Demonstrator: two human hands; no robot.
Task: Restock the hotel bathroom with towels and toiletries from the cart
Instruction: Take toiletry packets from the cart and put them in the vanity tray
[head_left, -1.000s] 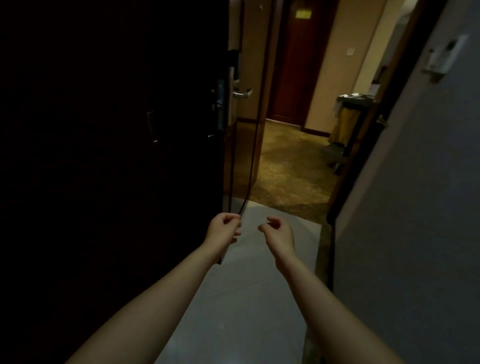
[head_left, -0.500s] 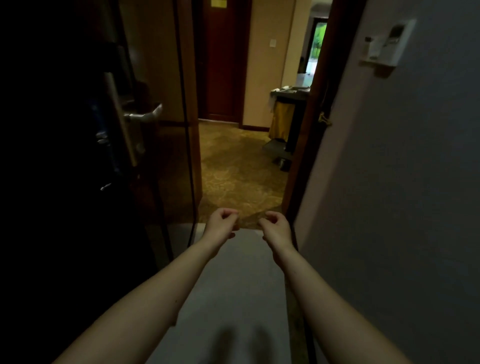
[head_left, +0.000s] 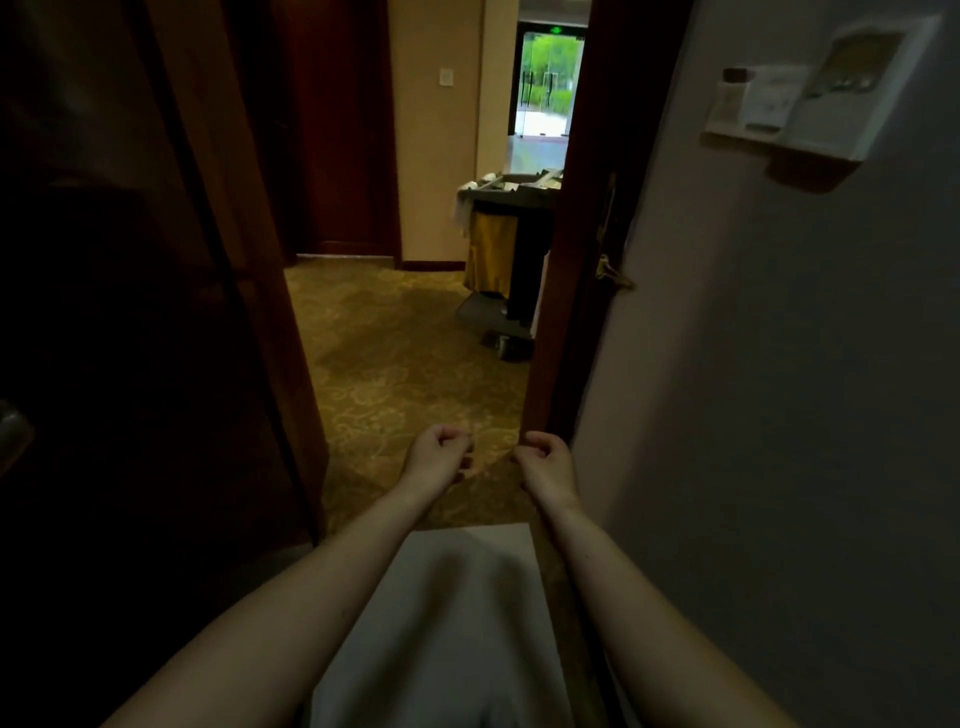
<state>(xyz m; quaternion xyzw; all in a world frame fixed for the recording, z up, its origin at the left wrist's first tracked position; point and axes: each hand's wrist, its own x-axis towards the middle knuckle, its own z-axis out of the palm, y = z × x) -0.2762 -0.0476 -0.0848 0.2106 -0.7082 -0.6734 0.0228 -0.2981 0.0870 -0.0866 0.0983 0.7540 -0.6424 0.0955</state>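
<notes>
Out in the corridor, ahead and slightly right, sits the cart (head_left: 498, 244), half hidden by the door frame (head_left: 566, 260). The left hand (head_left: 439, 457) and right hand (head_left: 548, 462) are loose fists holding nothing. The right looks marginally closer to the cart.

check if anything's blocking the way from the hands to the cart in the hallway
Nothing visible lies on the carpet between the left hand, the right hand and the cart. The door stands open at left; the door frame covers part of the cart.
</notes>
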